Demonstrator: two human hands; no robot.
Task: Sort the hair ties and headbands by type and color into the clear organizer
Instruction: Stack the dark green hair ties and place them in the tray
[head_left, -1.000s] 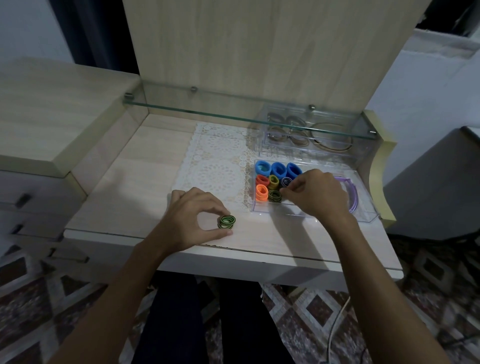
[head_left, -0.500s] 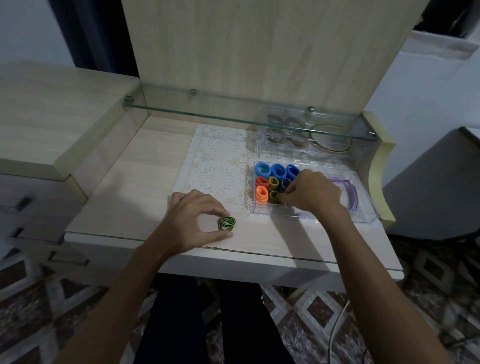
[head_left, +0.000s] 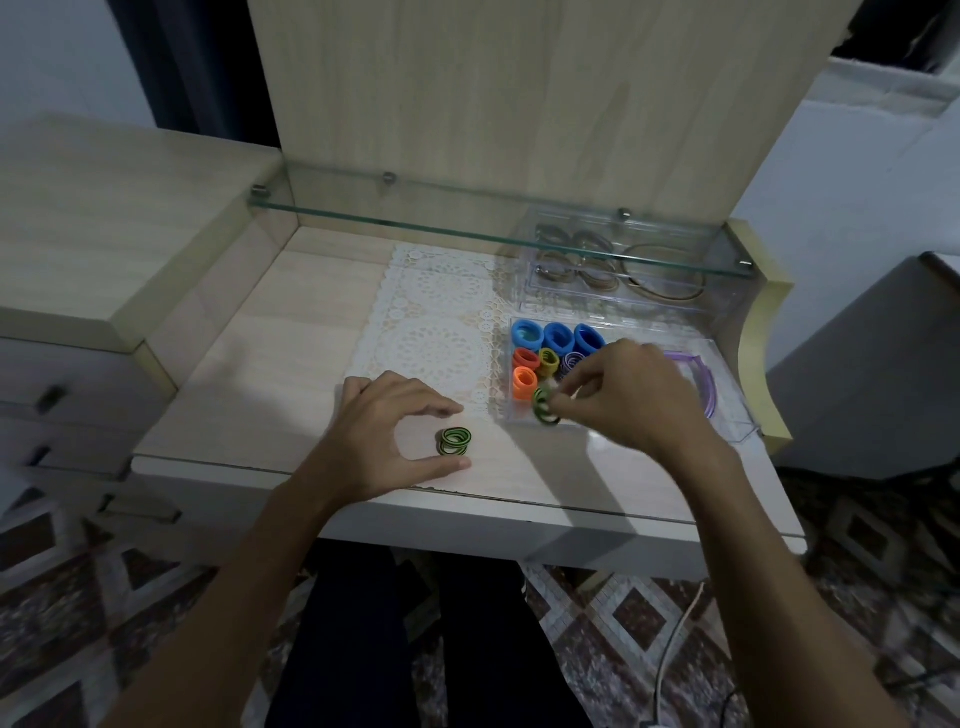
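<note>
The right hand has lifted from the clear organizer, its grip now pinching a green hair tie at the front compartment. The left hand still cups, without grasping, the green ties on the worktop; green sorting remains unfinished.

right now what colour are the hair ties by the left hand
Green with black stripes; the hair ties show best in the head view.

I am sitting at a dressing table in a home, likely a bedroom; a lace doily lies on its top; a glass shelf spans above it; drawers stand left of it; patterned floor tiles spread beneath it.
</note>
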